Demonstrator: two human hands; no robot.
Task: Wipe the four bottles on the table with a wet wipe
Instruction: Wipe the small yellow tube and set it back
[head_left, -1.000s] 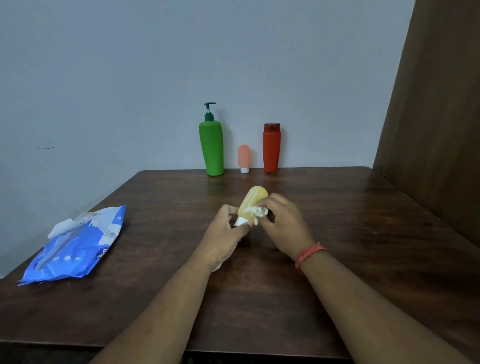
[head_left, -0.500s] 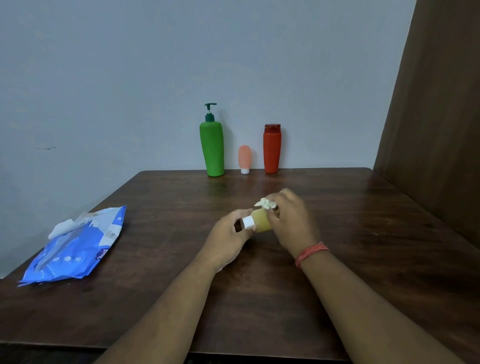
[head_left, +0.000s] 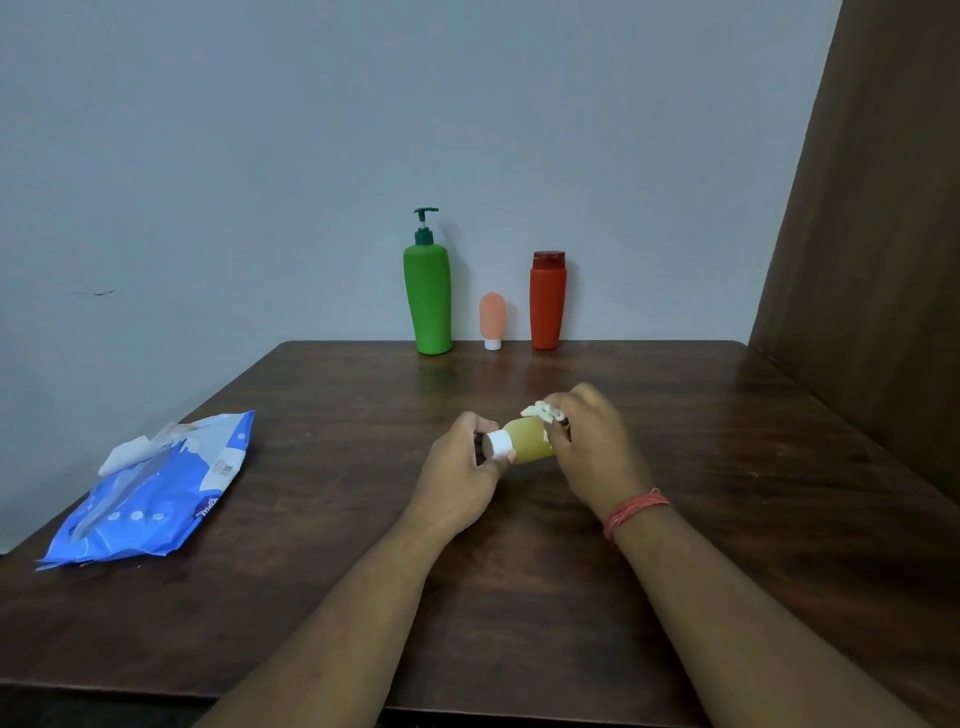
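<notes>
Holding a little yellow bottle (head_left: 527, 439) over the middle of the wooden table (head_left: 519, 597), both hands were busy. The left hand (head_left: 460, 475) pinched the white cap (head_left: 496, 446) end, fingers curled round it, with the bottle lying on its side and the cap pointing toward 9 o'clock. The right hand (head_left: 597, 449) was wrapped over the other end, at 3 o'clock from the cap, and had a scrunched-up wet wipe (head_left: 543, 411) pressed on top of the bottle, poking out between its fingers. That wrist had a red thread band (head_left: 635, 512) on it.

Off at 9 o'clock from the hands, near the table's left edge, the blue pack of wipes (head_left: 150, 496) lay flat with a white sheet sticking out of its top.

Way out at 12 o'clock, against the wall, the other three stood upright in a row: a green pump bottle (head_left: 427, 301), a small peach bottle (head_left: 492, 319) standing on its white cap, and a red bottle (head_left: 547, 304), close together but not touching.
</notes>
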